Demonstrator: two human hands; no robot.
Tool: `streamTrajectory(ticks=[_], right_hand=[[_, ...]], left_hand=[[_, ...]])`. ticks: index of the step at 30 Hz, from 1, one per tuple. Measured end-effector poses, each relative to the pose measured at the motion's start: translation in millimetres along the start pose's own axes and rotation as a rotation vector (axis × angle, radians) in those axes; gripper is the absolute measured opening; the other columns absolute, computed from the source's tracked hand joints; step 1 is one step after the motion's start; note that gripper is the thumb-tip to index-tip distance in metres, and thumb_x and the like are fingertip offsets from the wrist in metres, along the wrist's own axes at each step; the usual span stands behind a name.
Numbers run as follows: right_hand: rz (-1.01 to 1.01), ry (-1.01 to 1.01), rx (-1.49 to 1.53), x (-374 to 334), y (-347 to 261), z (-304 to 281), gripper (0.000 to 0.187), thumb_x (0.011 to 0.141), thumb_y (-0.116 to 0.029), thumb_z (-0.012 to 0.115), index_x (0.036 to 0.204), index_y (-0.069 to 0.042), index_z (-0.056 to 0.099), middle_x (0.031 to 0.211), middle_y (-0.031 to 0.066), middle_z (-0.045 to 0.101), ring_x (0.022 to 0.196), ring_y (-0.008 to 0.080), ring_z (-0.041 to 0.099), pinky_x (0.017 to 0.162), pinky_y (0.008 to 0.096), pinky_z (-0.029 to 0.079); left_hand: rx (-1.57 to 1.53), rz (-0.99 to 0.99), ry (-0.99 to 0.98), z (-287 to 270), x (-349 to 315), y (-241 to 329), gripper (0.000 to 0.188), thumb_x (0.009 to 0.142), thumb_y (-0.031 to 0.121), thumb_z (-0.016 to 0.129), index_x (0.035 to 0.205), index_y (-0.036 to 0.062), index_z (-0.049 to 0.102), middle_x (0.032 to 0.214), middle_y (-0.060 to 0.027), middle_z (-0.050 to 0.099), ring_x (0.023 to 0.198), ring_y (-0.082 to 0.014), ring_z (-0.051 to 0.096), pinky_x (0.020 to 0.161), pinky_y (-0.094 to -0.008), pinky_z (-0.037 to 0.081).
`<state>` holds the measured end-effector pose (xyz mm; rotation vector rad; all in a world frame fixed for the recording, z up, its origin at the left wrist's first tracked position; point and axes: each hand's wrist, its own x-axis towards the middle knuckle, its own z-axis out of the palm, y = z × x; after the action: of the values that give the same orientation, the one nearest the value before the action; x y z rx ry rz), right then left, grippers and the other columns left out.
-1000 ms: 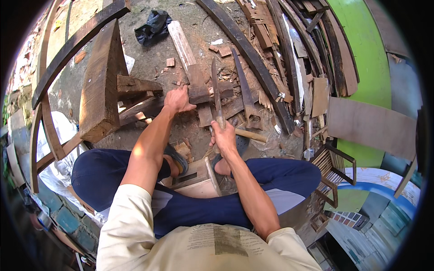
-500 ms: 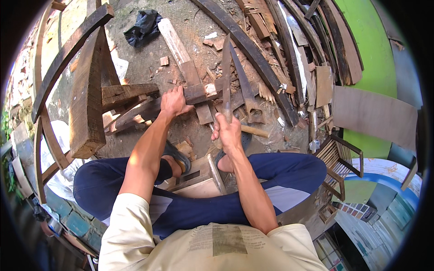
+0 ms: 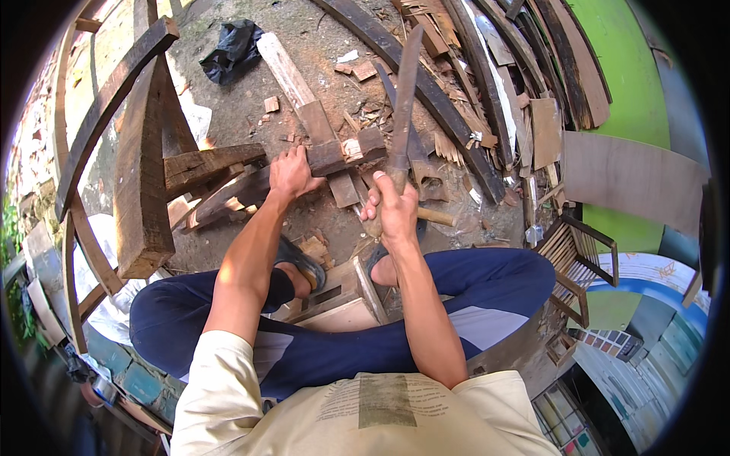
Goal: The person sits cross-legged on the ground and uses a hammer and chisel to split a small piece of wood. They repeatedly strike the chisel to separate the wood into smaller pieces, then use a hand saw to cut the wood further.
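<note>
My right hand (image 3: 395,205) is closed round the handle of a machete (image 3: 405,99). Its long blade points up and away from me, to the right of a dark wooden beam (image 3: 327,158). The beam lies slantwise before my feet, with a pale notch cut near its right end. My left hand (image 3: 291,173) grips the beam from above, left of the notch. A pale-ended board (image 3: 287,72) lies beneath the beam, crossing it. Behind the machete, a hand saw (image 3: 428,176) rests on the ground, partly hidden by the blade. A light wooden handle (image 3: 436,217) shows beside my right hand.
I sit low, my feet on either side of a small wooden box-like piece (image 3: 342,311). Joined timbers (image 3: 144,182) stand at left. A long dark curved beam (image 3: 426,83) and stacked planks lie at far right. A black plastic bag (image 3: 230,52) and wood chips litter the ground.
My right hand has shifted slightly right with the machete, whose blade now leans right and sits farther from the beam's end. My left hand stays on the beam.
</note>
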<state>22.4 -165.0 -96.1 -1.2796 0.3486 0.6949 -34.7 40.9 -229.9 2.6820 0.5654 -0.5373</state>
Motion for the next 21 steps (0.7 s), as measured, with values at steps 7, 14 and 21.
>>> streamTrajectory(ticks=[7, 14, 21], right_hand=[[0.352, 0.092, -0.265, 0, 46, 1, 0.015, 0.093, -0.015, 0.063, 0.088, -0.003, 0.053, 0.061, 0.0036, 0.050, 0.043, 0.0143, 0.049, 0.040, 0.0338, 0.044], [0.552, 0.053, -0.145, 7, 63, -15, 0.016, 0.092, -0.016, 0.064, 0.097, -0.005, 0.053, 0.065, 0.0029, 0.050, 0.043, 0.0134, 0.046, 0.039, 0.0330, 0.042], [0.651, -0.023, 0.060, 11, 53, -17, 0.018, 0.092, -0.017, 0.067, 0.096, -0.008, 0.052, 0.063, 0.0014, 0.050, 0.043, 0.0122, 0.045, 0.041, 0.0318, 0.041]], left_hand=[[0.022, 0.007, -0.030, -3, 0, -1, 0.082, 0.066, 0.055, 0.085, 0.120, 0.0007, 0.055, 0.120, -0.0194, 0.065, 0.110, -0.0381, 0.064, 0.095, -0.0486, 0.052], [-0.082, 0.085, 0.102, -8, -9, -10, 0.094, 0.067, 0.070, 0.078, 0.125, 0.0003, 0.056, 0.121, -0.0190, 0.065, 0.111, -0.0346, 0.064, 0.096, -0.0476, 0.051], [-0.040, -0.061, 0.056, -6, -24, -42, 0.102, 0.068, 0.084, 0.067, 0.117, -0.0045, 0.058, 0.109, -0.0233, 0.068, 0.103, -0.0370, 0.066, 0.088, -0.0456, 0.055]])
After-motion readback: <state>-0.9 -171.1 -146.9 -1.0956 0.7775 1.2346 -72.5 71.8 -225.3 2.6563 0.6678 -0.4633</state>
